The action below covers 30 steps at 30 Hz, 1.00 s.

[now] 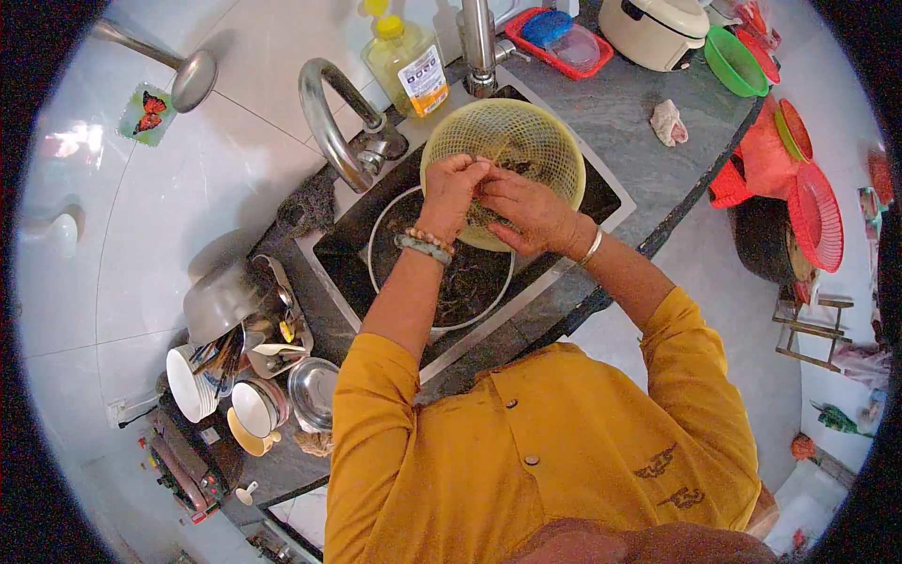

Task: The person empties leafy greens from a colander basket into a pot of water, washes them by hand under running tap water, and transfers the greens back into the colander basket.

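My left hand (454,194) and my right hand (528,211) meet over the near left rim of a yellow mesh plastic colander (560,130). Their fingertips pinch together on something small that the fingers mostly hide. Dark, stringy bits lie in the colander, which rests over the sink (606,190). Partly under my left forearm, a round basin with a pale rim (384,211) sits in the sink, holding dark contents that I cannot make out.
A curved metal faucet (328,106) rises behind the sink beside a yellow soap bottle (409,67). Stacked white bowls (187,384) and a metal pot (222,299) stand at left. A red tray (592,63), a cream rice cooker (655,32) and a crumpled cloth (668,123) are at right.
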Each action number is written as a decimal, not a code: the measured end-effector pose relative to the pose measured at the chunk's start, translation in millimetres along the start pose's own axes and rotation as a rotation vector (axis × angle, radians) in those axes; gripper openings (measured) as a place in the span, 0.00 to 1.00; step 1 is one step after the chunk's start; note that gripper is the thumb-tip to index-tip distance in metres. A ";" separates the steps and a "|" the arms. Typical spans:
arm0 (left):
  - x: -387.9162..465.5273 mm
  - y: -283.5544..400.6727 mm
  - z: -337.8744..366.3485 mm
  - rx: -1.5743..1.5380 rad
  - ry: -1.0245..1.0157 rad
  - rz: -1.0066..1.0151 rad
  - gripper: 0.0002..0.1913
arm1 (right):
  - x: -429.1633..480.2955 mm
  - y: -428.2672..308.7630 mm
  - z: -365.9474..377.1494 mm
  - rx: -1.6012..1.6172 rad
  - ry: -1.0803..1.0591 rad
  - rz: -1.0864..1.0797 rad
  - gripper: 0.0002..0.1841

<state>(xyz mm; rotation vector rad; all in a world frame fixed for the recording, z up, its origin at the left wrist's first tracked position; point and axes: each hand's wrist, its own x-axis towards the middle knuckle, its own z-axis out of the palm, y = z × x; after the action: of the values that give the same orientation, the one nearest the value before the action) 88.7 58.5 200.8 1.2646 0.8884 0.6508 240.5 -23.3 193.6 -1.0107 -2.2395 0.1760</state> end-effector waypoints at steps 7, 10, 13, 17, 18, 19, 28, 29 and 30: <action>13.6 -28.6 -10.0 -0.268 0.004 -0.097 0.10 | 2.1 -2.7 2.3 0.005 0.054 -0.031 0.20; 12.4 -24.9 -11.8 -0.600 -0.009 -0.161 0.10 | -2.8 -2.9 0.5 0.063 0.233 0.094 0.16; 7.9 -17.9 -16.1 -0.653 -0.051 -0.224 0.09 | -8.3 12.6 3.3 0.140 0.386 0.329 0.13; 2.6 -11.8 -16.0 -0.643 -0.041 -0.266 0.08 | -1.8 15.3 -1.1 0.088 0.361 0.408 0.13; 1.7 -9.3 -14.5 -0.591 -0.015 -0.293 0.08 | 3.1 13.9 -2.6 -0.013 0.381 0.403 0.13; 1.1 -8.2 -12.7 -0.590 -0.014 -0.295 0.08 | 7.1 12.7 -3.7 -0.113 0.402 0.397 0.13; 6.8 -3.6 -10.2 -0.164 -0.099 -0.293 0.09 | 10.2 27.3 -5.2 -0.364 0.023 0.339 0.07; 7.5 -5.6 -13.1 -0.091 -0.124 -0.252 0.08 | 11.3 26.0 -5.8 -0.362 0.022 0.337 0.07; 7.8 -7.5 -15.0 -0.018 -0.149 -0.209 0.08 | 12.2 24.1 -6.4 -0.388 0.014 0.337 0.07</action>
<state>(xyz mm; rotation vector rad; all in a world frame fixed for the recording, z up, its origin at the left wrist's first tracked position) 79.6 71.3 191.0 1.1692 0.8747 0.3925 253.6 1.2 195.8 -1.5897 -2.1189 -0.1276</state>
